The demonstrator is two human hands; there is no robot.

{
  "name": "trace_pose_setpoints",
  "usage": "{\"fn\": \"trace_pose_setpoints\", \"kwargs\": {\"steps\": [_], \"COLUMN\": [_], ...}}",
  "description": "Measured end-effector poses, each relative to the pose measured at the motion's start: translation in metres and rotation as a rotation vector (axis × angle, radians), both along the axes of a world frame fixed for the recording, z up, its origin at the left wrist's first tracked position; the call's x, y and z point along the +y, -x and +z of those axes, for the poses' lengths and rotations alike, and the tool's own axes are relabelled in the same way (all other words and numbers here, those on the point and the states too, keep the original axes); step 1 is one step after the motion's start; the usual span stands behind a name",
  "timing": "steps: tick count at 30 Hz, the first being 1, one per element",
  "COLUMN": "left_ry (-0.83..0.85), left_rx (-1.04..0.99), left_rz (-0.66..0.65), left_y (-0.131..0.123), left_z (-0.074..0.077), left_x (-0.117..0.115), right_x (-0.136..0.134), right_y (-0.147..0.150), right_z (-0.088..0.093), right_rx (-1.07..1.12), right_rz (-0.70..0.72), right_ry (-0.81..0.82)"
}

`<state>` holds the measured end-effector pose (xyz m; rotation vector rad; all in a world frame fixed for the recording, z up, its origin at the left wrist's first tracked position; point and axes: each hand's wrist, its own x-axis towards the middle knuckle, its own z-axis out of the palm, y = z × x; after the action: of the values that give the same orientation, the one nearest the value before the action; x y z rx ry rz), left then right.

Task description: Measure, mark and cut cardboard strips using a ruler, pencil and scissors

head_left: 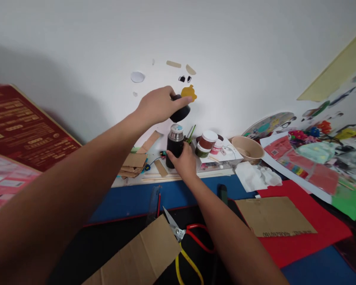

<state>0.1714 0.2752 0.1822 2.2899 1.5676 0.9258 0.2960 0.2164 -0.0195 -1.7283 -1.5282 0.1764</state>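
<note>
Black cylindrical flask with a silver metal neck: upright near the white wall, pale round stopper in its mouth; just left of a low white box | right hand: clasped around the flask's side | left hand: pinching a round black cup-shaped lid above the flask, apart from it

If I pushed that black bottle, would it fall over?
The black bottle might tip if pushed near its top, being tall and narrow. On its side, it could roll, because it looks round. The right hand holding it would probably steady it.
</note>
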Motion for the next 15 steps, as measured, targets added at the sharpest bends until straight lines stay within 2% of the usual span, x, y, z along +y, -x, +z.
{"fn": "trace_pose_setpoints", "kwargs": {"steps": [3, 5, 7, 8, 10, 13, 15], "left_ry": [0.155, 0.296, 0.413, 0.459, 0.491, 0.468, 0.463], "left_rx": [-0.529, -0.831, -0.991, -1.019, -0.993, -0.744, -0.684], "left_rz": [-0.245, -0.34, -0.356, -0.353, -0.327, -0.256, -0.251], "left_y": [0.02, 0.031, 0.04, 0.043, 0.044, 0.034, 0.021], "left_z": [-0.016, -0.04, -0.071, -0.089, -0.124, -0.174, -0.199], "left_x": [-0.026, -0.049, -0.076, -0.088, -0.111, -0.134, -0.142], "right_x": [-0.001, -0.007, -0.02, -0.029, -0.052, -0.089, -0.109], "right_y": [0.0, -0.006, -0.016, -0.022, -0.035, -0.047, -0.05], "right_z": [-0.003, -0.005, -0.006, -0.007, -0.008, -0.012, -0.015], "right_rx": [0.094, 0.195, 0.333, 0.41, 0.618, 0.673, 0.696], "right_rz": [0.028, 0.073, 0.121, 0.129, 0.242, 0.329, 0.419], "right_ry": [-0.009, -0.045, -0.07, -0.064, 0.056, 0.152, 0.241]}}
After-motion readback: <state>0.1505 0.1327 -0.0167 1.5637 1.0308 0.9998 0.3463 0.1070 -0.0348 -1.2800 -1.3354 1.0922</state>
